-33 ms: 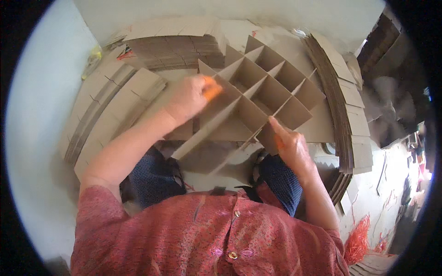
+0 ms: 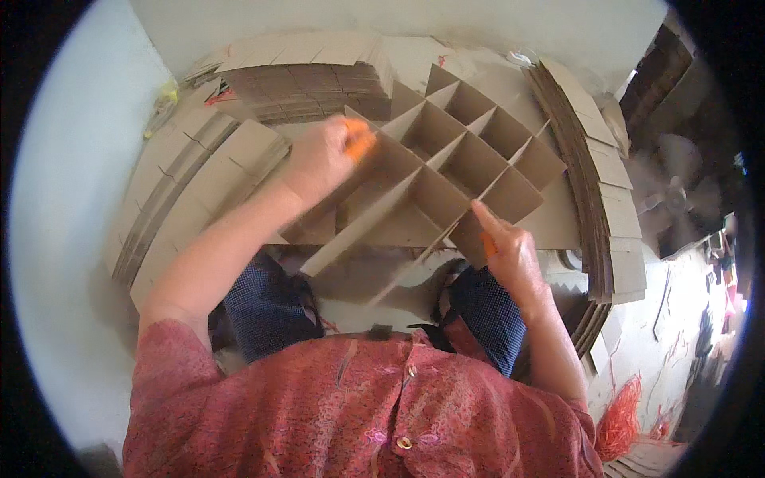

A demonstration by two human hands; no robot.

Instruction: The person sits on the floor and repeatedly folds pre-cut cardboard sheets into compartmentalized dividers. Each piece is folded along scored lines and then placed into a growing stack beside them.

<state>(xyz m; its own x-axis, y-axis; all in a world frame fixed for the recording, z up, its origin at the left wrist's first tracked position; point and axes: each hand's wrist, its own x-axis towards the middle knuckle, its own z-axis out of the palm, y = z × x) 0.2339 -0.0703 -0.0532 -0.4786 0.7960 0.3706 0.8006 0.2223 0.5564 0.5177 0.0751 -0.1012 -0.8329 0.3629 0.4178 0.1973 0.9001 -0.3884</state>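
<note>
A brown cardboard divider grid (image 2: 458, 155), made of crossed upright strips forming several square cells, lies tilted across the work surface in front of me. My right hand (image 2: 510, 251) pinches the strips at its near right side, index finger stretched along an edge. Next to the grid's left corner is my left hand (image 2: 323, 159), its fingers curled and slightly blurred. Whether those fingers hold the strip behind them is hidden. Orange coverings show on fingers of both hands. Two long strip ends (image 2: 358, 223) stick out of the grid toward my knees.
Stacks of notched cardboard strips stand at the left (image 2: 187, 183), the back (image 2: 307, 80) and the right (image 2: 590, 183). A fan (image 2: 676, 195) is beyond the right stack. Red plastic twine (image 2: 620, 418) lies at lower right. A pale wall (image 2: 398, 16) rises behind.
My left hand has shifted slightly up and to the left. The divider grid and my right hand have moved a little to the right.
</note>
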